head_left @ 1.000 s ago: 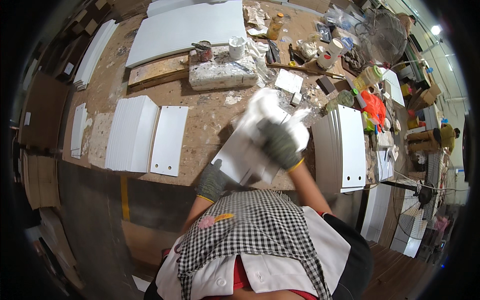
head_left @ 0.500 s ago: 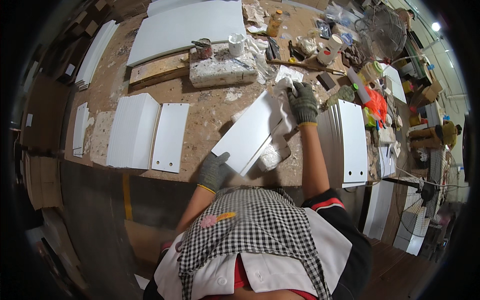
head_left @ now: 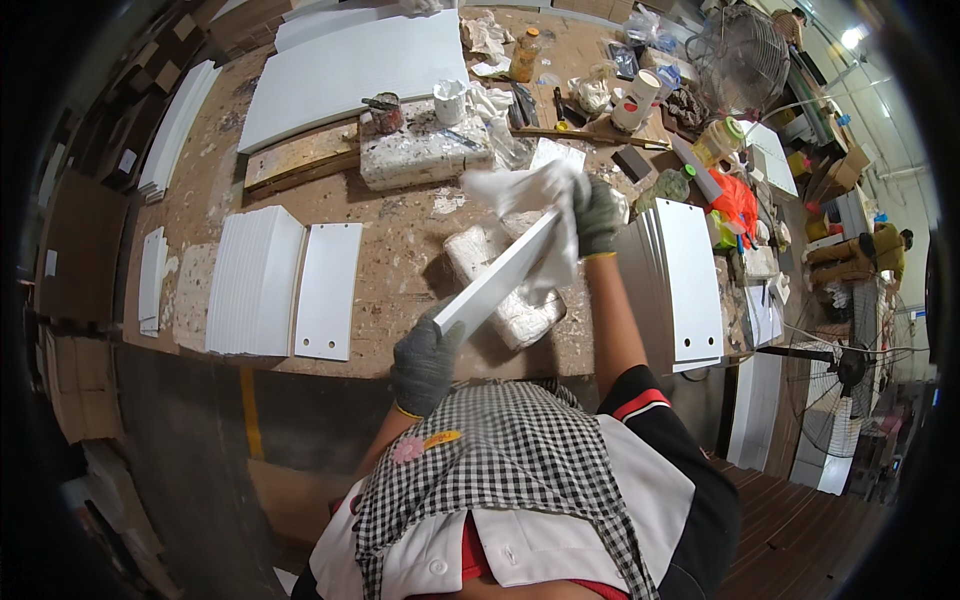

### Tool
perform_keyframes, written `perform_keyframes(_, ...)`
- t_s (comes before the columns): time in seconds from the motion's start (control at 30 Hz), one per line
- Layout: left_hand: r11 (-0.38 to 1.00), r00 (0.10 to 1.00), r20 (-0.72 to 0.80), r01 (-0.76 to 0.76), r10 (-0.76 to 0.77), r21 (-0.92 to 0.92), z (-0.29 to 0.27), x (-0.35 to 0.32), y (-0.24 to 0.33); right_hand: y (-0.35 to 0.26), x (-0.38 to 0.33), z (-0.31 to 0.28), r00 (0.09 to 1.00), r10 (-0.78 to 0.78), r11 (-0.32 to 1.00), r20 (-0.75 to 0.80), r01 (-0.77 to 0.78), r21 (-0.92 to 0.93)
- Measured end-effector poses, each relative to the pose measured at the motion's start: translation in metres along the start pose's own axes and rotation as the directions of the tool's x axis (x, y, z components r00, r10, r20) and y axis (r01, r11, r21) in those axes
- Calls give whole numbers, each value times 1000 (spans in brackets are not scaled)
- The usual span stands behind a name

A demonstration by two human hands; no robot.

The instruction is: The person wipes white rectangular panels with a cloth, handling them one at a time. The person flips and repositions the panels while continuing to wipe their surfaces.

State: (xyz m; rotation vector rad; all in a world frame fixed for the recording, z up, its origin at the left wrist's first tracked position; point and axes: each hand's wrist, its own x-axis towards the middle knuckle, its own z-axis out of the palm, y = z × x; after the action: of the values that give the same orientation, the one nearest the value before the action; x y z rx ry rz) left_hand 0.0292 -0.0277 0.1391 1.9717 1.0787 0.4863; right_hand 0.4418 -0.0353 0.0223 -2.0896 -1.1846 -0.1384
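The big brown table (head_left: 395,260) is messy, with white paint spots all over it. On the far left lies a pile of wide white sheets (head_left: 350,75). Nearer, on the left, is a neat stack of white panels (head_left: 255,285), and just to its right lies one flat panel with holes (head_left: 328,290). Another stack of panels with dark holes (head_left: 690,285) is on the right. In the far middle, a spotty white block (head_left: 425,155) holds a dark red can (head_left: 382,115) and a white tub (head_left: 450,102). A bottle with an orange cap (head_left: 524,55) is farther back. On the right side there is a bright orange bag (head_left: 735,210), and a round fan (head_left: 740,60) is on the far right. Past the table, on the right, another person (head_left: 870,260) can be seen. In the middle, a long white board (head_left: 500,268) goes from one hand to the other, tipped up on a slant. The left hand (head_left: 425,368) grips its near end. The right hand (head_left: 597,217) is by its far end, squeezing a blurry white cloth (head_left: 565,240) against it. White wrapped lumps (head_left: 528,318) sit under the board; I can't tell if it touches them.
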Motion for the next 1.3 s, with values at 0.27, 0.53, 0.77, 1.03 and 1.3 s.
perform_keyframes(0.27, 486, 564, 365, -825, 741, 289, 21, 12, -18, -42, -21, -120, 960, 276, 302, -47, -40, 953)
perform_keyframes(0.53, 350, 440, 269, -879, 857, 324, 98, 27, -71, -177, -130, -27, 855, -307, 928, 418, 366, -68)
perform_keyframes(0.77, 232, 367, 255, -869, 895, 437, 77, 15, -74, -19, 25, -14, 799, 394, 892, 454, -214, -399)
perform_keyframes(1.03, 969, 989, 145, 63, -28, -239, 46, 1, -92, -89, -11, -61, 900, 362, 899, 242, -406, 165)
perform_keyframes(1.3, 149, 865, 501, 498, -15, -854, 91, 30, -199, -187, -183, -15, 809, -440, 898, 390, 400, 184)
